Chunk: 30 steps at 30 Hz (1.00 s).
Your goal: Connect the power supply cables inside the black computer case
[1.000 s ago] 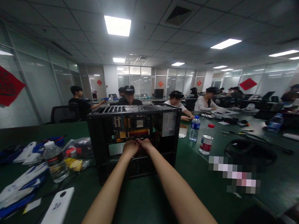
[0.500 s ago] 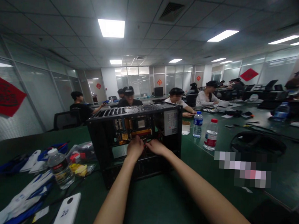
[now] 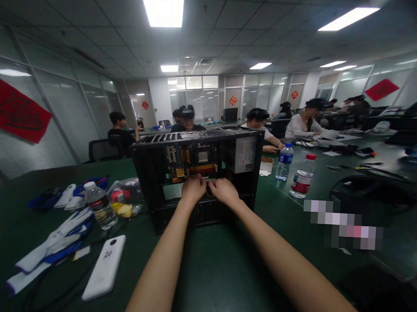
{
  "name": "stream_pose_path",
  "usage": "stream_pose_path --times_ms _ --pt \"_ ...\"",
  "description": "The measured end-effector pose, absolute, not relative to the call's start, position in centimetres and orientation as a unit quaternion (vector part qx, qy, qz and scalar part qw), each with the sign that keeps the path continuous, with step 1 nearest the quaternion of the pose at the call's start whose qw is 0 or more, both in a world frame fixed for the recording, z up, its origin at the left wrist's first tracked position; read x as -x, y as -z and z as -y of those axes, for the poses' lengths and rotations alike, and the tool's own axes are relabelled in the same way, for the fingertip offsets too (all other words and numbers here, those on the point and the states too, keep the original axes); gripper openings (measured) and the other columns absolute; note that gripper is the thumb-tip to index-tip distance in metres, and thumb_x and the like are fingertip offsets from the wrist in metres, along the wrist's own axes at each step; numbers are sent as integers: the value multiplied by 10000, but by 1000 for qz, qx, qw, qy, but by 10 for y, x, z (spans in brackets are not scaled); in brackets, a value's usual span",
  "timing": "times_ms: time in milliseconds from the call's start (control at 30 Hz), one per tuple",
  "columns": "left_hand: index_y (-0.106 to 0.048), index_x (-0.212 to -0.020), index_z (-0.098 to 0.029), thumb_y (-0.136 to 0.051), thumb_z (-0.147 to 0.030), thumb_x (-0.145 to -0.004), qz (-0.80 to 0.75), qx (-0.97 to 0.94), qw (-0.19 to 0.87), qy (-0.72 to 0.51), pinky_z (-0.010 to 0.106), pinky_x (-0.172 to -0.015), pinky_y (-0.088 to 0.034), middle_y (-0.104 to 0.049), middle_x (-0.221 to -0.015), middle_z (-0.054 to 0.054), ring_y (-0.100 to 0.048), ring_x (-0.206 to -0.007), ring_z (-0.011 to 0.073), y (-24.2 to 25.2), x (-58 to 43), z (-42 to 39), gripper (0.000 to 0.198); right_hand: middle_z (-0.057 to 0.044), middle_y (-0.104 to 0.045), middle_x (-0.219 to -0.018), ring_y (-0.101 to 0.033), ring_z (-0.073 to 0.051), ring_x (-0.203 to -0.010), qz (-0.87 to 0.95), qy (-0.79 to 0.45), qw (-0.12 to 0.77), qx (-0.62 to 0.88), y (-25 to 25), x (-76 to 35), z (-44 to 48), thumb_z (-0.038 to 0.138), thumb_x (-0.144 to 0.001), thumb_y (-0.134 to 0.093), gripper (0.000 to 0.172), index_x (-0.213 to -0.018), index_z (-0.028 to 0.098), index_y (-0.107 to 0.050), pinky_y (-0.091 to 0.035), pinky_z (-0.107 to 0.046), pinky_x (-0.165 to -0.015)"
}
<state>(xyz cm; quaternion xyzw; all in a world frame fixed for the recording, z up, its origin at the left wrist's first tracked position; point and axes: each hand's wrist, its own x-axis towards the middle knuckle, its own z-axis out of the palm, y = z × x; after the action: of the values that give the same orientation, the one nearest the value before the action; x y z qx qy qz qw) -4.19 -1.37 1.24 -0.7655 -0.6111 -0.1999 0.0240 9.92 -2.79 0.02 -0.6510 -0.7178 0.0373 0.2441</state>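
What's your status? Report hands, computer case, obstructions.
Left hand and right hand inside open computer case, by motherboard; grip unclear. Case standing on table. Gloves off left, red-capped bottle off right; neither in the way.

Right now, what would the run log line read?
left hand: at open-sided computer case | right hand: beside left hand | fingertip grip: unclear

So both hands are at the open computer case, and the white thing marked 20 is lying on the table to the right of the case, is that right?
Not quite: the head view shows the white thing marked 20 lying left of the computer case. The rest is right.
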Motion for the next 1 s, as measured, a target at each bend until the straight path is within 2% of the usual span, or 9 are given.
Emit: stream_pose_path --times_ms 167,300,367,433,533,667,1000 --pt "-575 -1153 -157 -315 -430 -976 623 764 27 166 345 -835 -471 -712 -1023 156 -679 -973 269 -13 40 30 416 -223 -713 -953 -672 -333 -948 728 -39 233 644 3 -97 40 428 -997 -383 487 -935 120 -755 -466 -398 -841" --pt "-552 -1226 -163 -226 -609 -947 644 752 31 137 352 -810 -488 -713 -1072 169 -684 -984 288 -11 53 54 619 -211 -713 -997 -652 -343 -1026 740 -50 236 628 8 -99 58 468 -956 -497 402 -965 150 -743 -451 -416 -888" --pt "-615 -1154 -157 -191 -720 -892 650 751 33 113 361 -809 -493 -720 -1053 182 -687 -977 309 -10 61 67 752 -219 -713 -1010 -652 -347 -1032 748 -61 224 622 9 -102 65 494 -951 -497 433 -973 139 -743 -442 -427 -904" --pt "-692 -995 -144 -206 -803 -828 651 754 36 86 369 -812 -495 -727 -998 205 -689 -959 333 -9 68 79 836 -234 -710 -1029 -657 -349 -1028 755 -74 205 618 7 -104 69 530 -958 -455 505 -979 117 -743 -438 -432 -909" --pt "-729 -847 -139 -336 -861 -742 643 762 44 55 364 -811 -498 -729 -959 220 -689 -942 350 -9 71 92 829 -241 -703 -1078 -653 -341 -1048 762 -89 185 614 3 -107 72 585 -951 -423 580 -999 102 -741 -436 -413 -916" --pt "-738 -900 -153 -439 -824 -737 639 765 60 46 338 -808 -501 -732 -967 195 -693 -925 319 -7 71 102 753 -239 -696 -1116 -644 -330 -1076 768 -85 166 613 0 -108 74 606 -950 -401 616 -1054 97 -731 -431 -392 -926" --pt "-765 -913 -146 -348 -744 -841 637 758 114 76 378 -792 -503 -733 -918 186 -694 -899 324 1 68 109 733 -235 -708 -1054 -665 -327 -1031 767 2 153 623 6 -102 84 535 -999 -258 665 -1011 82 -744 -455 -381 -876"
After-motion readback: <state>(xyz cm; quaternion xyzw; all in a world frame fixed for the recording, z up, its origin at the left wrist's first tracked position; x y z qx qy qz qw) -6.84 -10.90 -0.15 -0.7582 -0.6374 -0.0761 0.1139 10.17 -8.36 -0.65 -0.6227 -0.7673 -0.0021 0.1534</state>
